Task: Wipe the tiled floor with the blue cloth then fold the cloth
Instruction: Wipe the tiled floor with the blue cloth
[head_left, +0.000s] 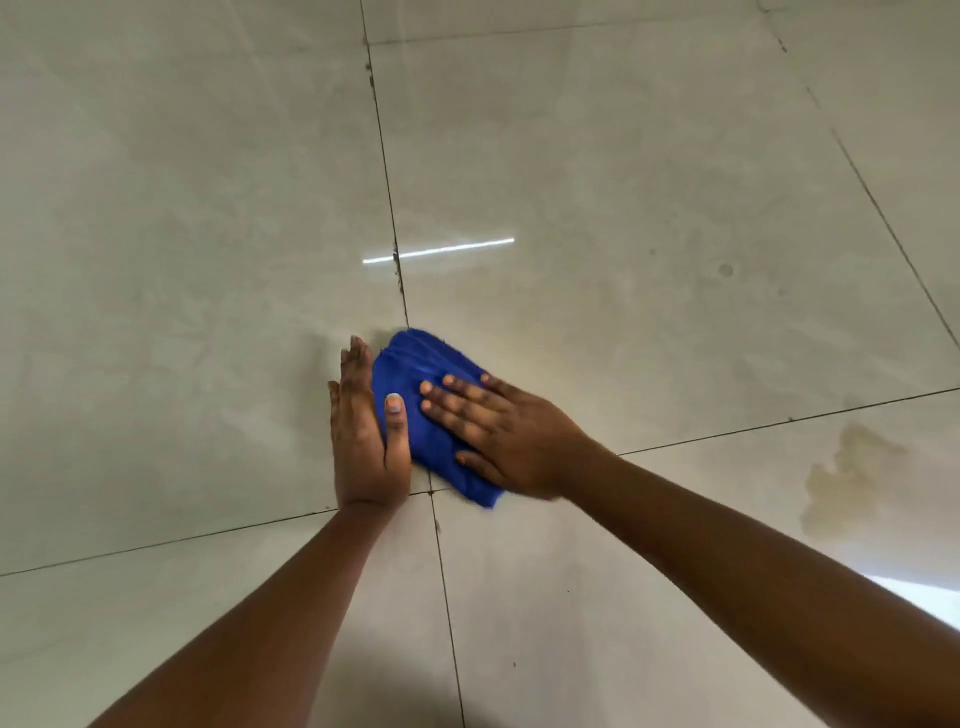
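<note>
A bunched blue cloth (415, 374) lies on the glossy beige tiled floor (208, 234), over the spot where the grout lines cross. My right hand (498, 436) lies flat on top of the cloth, fingers spread and pointing left. My left hand (363, 431) stands on its edge against the cloth's left side, fingers straight, with the thumb resting on the cloth. Both hands cover the near part of the cloth; its far end shows free.
Dark grout lines (387, 171) split the floor into large tiles. A yellowish stain (847, 478) marks the tile at the right. A small dark spot (725, 269) sits farther back on the right. A bright light patch (924, 597) shows at the right edge.
</note>
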